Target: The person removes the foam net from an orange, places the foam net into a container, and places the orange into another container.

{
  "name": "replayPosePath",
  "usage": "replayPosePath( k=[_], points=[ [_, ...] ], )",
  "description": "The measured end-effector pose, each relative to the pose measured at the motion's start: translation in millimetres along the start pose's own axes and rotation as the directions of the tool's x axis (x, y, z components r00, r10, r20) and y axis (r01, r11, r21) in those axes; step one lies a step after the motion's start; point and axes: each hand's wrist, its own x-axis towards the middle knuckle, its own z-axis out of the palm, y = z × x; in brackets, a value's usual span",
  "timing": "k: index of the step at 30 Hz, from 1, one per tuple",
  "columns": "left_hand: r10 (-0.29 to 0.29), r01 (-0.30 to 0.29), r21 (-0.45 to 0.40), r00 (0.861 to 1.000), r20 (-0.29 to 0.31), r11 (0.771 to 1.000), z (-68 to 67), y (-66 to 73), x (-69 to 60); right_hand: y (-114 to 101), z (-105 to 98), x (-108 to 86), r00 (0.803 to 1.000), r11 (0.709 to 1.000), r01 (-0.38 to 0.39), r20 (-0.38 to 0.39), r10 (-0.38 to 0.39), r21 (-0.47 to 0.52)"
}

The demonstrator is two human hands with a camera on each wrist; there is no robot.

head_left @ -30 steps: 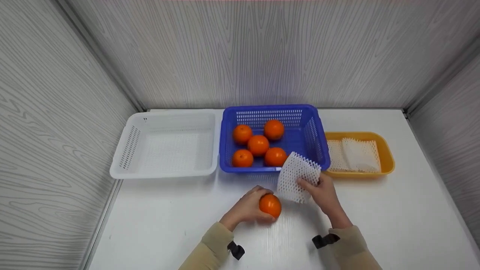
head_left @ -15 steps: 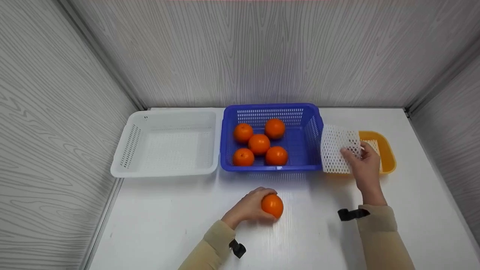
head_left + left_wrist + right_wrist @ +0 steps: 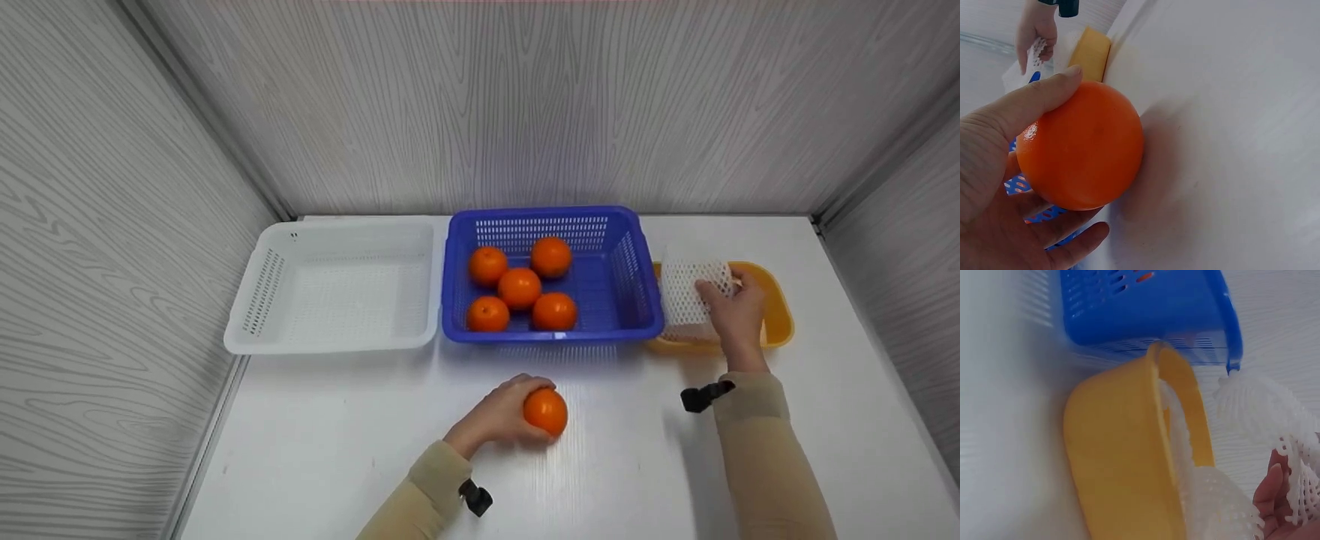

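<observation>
On the white table my left hand (image 3: pixel 501 414) holds an orange (image 3: pixel 546 412), thumb on one side and fingers round the other, as the left wrist view also shows with the hand (image 3: pixel 1027 169) and the orange (image 3: pixel 1081 147). Over the yellow basket (image 3: pixel 780 322), my right hand (image 3: pixel 739 311) pinches a white foam fruit net (image 3: pixel 688 292) between thumb and fingers. More foam nets (image 3: pixel 1216 503) lie in that basket, seen in the right wrist view and mostly covered in the head view.
A blue basket (image 3: pixel 555 337) with several oranges (image 3: pixel 519 289) stands at the back middle, close against the yellow one. Left of it sits a white basket (image 3: pixel 330 349). Wood-patterned panels (image 3: pixel 480 112) enclose the table at the back and sides.
My right hand has carried the foam net from beside the orange rightward and back, to above the yellow basket. The left hand has barely moved and keeps the orange.
</observation>
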Motion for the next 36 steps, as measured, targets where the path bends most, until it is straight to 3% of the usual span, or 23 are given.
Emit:
replayPosePath(
  k=[6,13,16,21,23,26,32,36],
  points=[
    [0.027,-0.027,0.009,1.0,-0.001,1.0,0.7,-0.5,0.2,15,12,10.1,0.996,0.966,0.083,0.033,-0.077,-0.245],
    [0.008,-0.008,-0.008,1.0,-0.001,1.0,1.1,0.3,0.5,22,26,12.4,0.989,0.922,0.151,0.061,-0.138,-0.356],
    [-0.003,0.003,-0.004,1.0,0.003,1.0,1.4,0.3,0.2,25,31,11.5,0.98,0.884,0.196,0.043,-0.196,-0.424],
    [-0.007,0.007,0.003,1.0,0.005,1.0,1.7,-0.7,-0.4,28,36,9.4,0.954,0.794,0.259,0.017,-0.299,-0.55],
    [-0.002,0.002,0.006,1.0,0.005,1.0,1.0,-0.9,-0.4,28,35,8.6,0.951,0.763,0.272,0.039,-0.308,-0.587],
    [0.006,-0.006,0.007,1.0,0.005,1.0,0.6,-1.6,-0.1,27,34,7.6,0.959,0.738,0.27,0.103,-0.265,-0.619],
    [0.029,-0.029,0.038,1.0,-0.001,0.999,0.0,-1.3,-0.9,26,29,5.8,0.966,0.742,0.246,0.223,-0.133,-0.624],
    [0.04,-0.04,0.056,0.999,-0.002,0.998,-1.4,0.2,-3.4,22,23,1.1,0.959,0.77,0.257,0.255,-0.126,-0.584]
  ],
)
